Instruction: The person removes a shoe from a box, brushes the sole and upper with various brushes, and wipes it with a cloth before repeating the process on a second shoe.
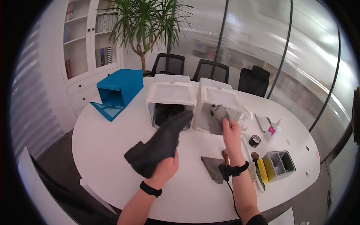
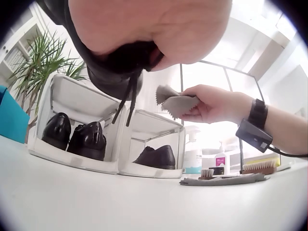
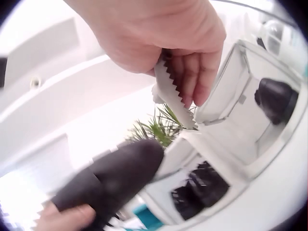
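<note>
My left hand [image 1: 165, 169] grips a black lace-up leather shoe [image 1: 159, 142], lifted over the front of the table and tilted with its toe up to the right. Two laces [image 2: 130, 101] dangle from it in the left wrist view. To the right, my right hand [image 1: 232, 135] pinches a grey zigzag-edged cloth [image 1: 217, 120], bunched and raised in front of the right-hand shoe box. The right wrist view has the cloth [image 3: 171, 94] between thumb and fingers, apart from the shoe [image 3: 120, 175]. A second grey cloth [image 1: 212, 168] lies on the table below the right forearm.
Two white shoe boxes [image 1: 170, 90] stand open-fronted at the back; black shoes [image 2: 87, 139] fill the left one, one shoe [image 2: 159, 158] sits in the right. A blue box [image 1: 125, 88] is left. Right are brushes [image 2: 260, 167], a pump bottle [image 1: 273, 129], a black jar [image 1: 254, 141] and a divided caddy [image 1: 281, 176].
</note>
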`<action>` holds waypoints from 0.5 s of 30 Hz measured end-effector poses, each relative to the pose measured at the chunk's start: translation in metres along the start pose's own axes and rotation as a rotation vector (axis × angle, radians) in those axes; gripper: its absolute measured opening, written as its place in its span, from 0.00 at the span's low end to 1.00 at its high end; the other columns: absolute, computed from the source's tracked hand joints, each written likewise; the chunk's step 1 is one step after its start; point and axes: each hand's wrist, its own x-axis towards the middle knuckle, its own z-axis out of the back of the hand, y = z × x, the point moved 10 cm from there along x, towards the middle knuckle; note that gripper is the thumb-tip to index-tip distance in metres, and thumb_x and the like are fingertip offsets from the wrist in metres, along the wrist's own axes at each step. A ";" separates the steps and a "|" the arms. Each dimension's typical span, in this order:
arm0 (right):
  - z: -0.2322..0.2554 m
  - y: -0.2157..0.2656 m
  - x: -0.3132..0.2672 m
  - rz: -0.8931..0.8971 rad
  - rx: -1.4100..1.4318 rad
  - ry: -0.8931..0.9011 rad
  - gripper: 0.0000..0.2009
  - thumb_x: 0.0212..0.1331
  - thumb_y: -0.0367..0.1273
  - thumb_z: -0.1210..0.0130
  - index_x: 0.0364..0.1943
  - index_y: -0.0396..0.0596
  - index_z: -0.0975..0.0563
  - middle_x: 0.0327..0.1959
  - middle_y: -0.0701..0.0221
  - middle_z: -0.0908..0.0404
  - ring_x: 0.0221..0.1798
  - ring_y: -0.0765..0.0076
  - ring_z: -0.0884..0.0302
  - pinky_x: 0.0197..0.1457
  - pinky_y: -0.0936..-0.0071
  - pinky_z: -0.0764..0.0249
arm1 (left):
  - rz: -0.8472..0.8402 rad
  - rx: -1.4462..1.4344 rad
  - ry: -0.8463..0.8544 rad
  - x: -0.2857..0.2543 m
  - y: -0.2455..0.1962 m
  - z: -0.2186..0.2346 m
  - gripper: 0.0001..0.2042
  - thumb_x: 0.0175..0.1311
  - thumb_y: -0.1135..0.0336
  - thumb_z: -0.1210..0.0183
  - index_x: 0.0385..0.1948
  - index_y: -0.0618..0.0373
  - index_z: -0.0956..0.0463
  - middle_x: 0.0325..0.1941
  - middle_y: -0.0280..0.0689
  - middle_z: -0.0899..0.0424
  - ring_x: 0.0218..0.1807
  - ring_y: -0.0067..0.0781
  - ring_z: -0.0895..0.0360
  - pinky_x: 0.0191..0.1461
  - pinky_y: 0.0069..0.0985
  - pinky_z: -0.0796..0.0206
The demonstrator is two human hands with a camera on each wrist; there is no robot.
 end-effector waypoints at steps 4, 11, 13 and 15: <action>-0.001 0.013 -0.008 -0.214 0.445 0.047 0.13 0.72 0.39 0.42 0.38 0.40 0.19 0.27 0.80 0.23 0.27 0.84 0.34 0.30 0.78 0.33 | 0.190 -0.322 -0.033 0.008 0.016 0.015 0.16 0.77 0.67 0.46 0.52 0.75 0.21 0.49 0.60 0.15 0.53 0.60 0.18 0.63 0.40 0.30; -0.016 0.011 -0.016 -0.210 0.350 0.132 0.14 0.71 0.41 0.41 0.40 0.42 0.19 0.32 0.81 0.22 0.33 0.85 0.32 0.35 0.81 0.36 | 0.257 -0.468 -0.017 0.008 0.022 0.018 0.17 0.78 0.66 0.44 0.57 0.74 0.24 0.57 0.55 0.17 0.59 0.53 0.21 0.66 0.37 0.32; -0.025 -0.003 -0.019 -0.321 0.452 0.142 0.13 0.72 0.40 0.42 0.40 0.45 0.20 0.31 0.83 0.26 0.36 0.84 0.32 0.40 0.81 0.36 | 0.292 -0.499 0.050 0.006 0.021 0.013 0.17 0.78 0.66 0.44 0.58 0.73 0.24 0.58 0.54 0.18 0.61 0.50 0.22 0.67 0.37 0.33; -0.028 0.006 -0.022 -0.316 0.520 0.106 0.12 0.73 0.40 0.43 0.40 0.45 0.21 0.30 0.82 0.28 0.36 0.85 0.34 0.40 0.80 0.36 | 0.305 -0.659 -0.052 0.003 0.024 0.012 0.18 0.78 0.65 0.43 0.59 0.72 0.24 0.58 0.50 0.17 0.61 0.46 0.22 0.68 0.35 0.34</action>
